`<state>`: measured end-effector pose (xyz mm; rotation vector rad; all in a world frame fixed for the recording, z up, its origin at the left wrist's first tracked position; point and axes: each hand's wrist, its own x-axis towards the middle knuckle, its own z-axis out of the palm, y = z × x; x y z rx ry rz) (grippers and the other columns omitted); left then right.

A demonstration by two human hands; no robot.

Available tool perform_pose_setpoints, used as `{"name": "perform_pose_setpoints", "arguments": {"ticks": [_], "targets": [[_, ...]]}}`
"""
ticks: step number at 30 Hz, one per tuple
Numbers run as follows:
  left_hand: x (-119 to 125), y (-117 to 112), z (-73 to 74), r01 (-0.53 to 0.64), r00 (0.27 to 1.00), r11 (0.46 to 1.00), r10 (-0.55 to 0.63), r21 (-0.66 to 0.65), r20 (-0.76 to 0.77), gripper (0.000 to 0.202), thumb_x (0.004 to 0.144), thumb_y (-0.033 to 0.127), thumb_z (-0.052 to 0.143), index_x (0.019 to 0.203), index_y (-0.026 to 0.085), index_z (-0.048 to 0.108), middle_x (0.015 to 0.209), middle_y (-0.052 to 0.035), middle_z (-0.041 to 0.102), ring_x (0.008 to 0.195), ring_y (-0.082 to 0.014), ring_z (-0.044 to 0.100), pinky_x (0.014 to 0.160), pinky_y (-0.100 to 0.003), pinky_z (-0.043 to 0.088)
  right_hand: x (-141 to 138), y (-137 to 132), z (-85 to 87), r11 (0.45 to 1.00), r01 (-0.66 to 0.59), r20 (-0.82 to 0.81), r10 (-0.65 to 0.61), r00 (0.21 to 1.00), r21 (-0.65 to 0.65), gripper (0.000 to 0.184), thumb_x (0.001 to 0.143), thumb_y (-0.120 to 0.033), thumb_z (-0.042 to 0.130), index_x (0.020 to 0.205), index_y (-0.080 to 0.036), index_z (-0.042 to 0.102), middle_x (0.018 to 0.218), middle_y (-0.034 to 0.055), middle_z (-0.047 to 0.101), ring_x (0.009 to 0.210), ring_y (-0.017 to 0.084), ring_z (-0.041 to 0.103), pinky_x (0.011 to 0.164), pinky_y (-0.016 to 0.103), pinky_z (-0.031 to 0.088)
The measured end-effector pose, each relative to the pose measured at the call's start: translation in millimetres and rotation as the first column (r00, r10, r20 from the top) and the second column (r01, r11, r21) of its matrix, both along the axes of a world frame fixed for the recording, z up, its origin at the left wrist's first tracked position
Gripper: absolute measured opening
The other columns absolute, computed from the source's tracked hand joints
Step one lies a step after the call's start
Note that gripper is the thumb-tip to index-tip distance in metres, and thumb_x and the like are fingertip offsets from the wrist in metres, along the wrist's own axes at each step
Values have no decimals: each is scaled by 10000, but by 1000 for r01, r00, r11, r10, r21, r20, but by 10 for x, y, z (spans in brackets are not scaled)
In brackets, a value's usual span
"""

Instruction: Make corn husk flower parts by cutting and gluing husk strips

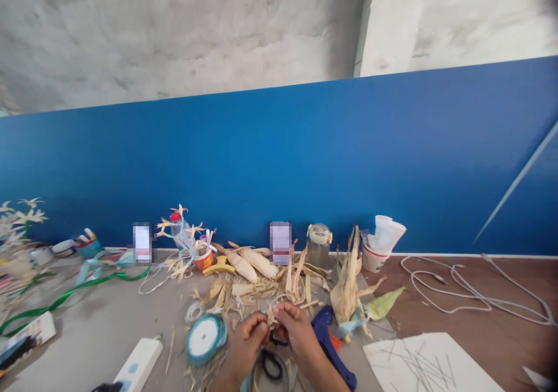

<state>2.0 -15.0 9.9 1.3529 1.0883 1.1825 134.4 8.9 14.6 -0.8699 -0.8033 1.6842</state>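
Between my two hands is a small pale piece of dried corn husk, pinched at the fingertips. My left hand grips it from the left, thumb against forefinger. From the other side my right hand pinches it too. Below the fingers lie scissors with black handles, partly hidden by my hands. A spool of teal ribbon is left of my left hand, and a dark blue glue gun lies beside my right wrist. Dried corn husks and scraps spread just beyond my fingers.
A lidded jar, paper cups and two propped phones line the blue partition. White cables lie right, above a paper sheet with thin wires. Left are a power strip, green ribbon and husk flowers.
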Motion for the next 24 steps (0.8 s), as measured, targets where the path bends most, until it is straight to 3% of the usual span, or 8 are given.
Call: {"name": "perform_pose_setpoints", "arguments": {"ticks": [7, 14, 20, 24], "targets": [[-28, 29, -24, 142, 984, 987, -132, -77, 116, 441, 682, 585, 682, 680, 146, 645, 567, 2, 533, 551, -129, 474, 561, -257, 373, -3, -16, 34, 999, -41, -34, 40, 999, -34, 491, 437, -535, 829, 514, -170, 509, 405, -62, 484, 365, 43, 353, 417, 187, 259], [-14, -51, 76, 197, 957, 969, -156, -151, 245, 465, 728, 580, 648, 719, 117, 691, 590, -30, 567, 597, -137, 497, 607, -269, 359, 65, -56, 138, 990, -113, 40, 110, 993, 81, 449, 546, -525, 776, 525, -173, 499, 426, -66, 461, 387, 45, 316, 437, 204, 212], [-47, -31, 50, 263, 956, 941, -225, -211, 187, 478, 682, 593, 682, 701, 116, 658, 600, -12, 552, 538, -107, 457, 558, -254, 311, 74, -42, 81, 985, -130, 140, 114, 984, 112, 422, 573, -507, 755, 540, -171, 502, 439, -70, 434, 427, 57, 333, 458, 213, 226], [-73, -2, 25, 275, 958, 948, -258, -159, 124, 487, 673, 621, 669, 641, 140, 600, 573, 4, 527, 556, -118, 451, 586, -261, 327, 58, -60, 106, 989, -127, 107, 119, 987, 76, 409, 549, -471, 770, 520, -169, 496, 424, -81, 415, 411, 47, 315, 445, 206, 230]]}}
